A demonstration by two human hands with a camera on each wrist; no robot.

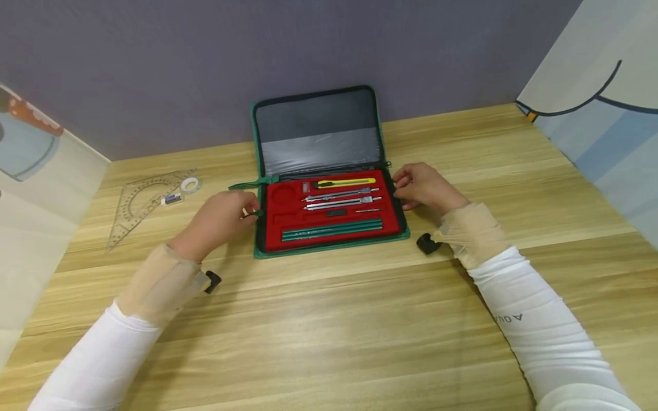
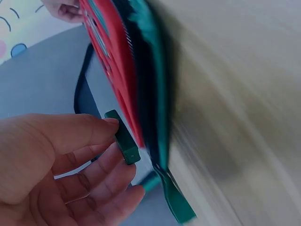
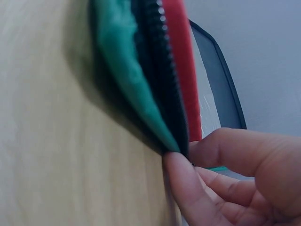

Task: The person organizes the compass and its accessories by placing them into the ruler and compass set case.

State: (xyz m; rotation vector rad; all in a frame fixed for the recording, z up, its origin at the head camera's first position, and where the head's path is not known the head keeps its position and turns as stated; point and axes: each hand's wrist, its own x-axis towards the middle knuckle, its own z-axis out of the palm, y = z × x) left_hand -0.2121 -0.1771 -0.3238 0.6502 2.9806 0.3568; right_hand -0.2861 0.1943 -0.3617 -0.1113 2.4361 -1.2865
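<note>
A green zip case [image 1: 329, 246] lies unfolded on the table, its lid leaning up at the back. Its red tray [image 1: 288, 220] holds a yellow utility knife [image 1: 344, 183], silver compasses [image 1: 343, 202], green pencils [image 1: 331, 230] and small parts. By the tray's left edge, my left hand [image 1: 221, 220] pinches a small dark green oblong piece [image 2: 123, 139] between thumb and fingers. The case's green strap [image 2: 176, 200] hangs beside those fingers. On the opposite side, my right hand [image 1: 424, 187] pinches the zippered edge [image 3: 171, 94] of the case between thumb and forefinger.
To the left on the table [image 1: 319, 331] lie a clear set square [image 1: 123, 214], a white eraser [image 1: 172, 199] and a roll of tape [image 1: 190, 185]. A grey-purple wall [image 1: 205, 68] rises behind the case. The tray has vacant recesses at its left.
</note>
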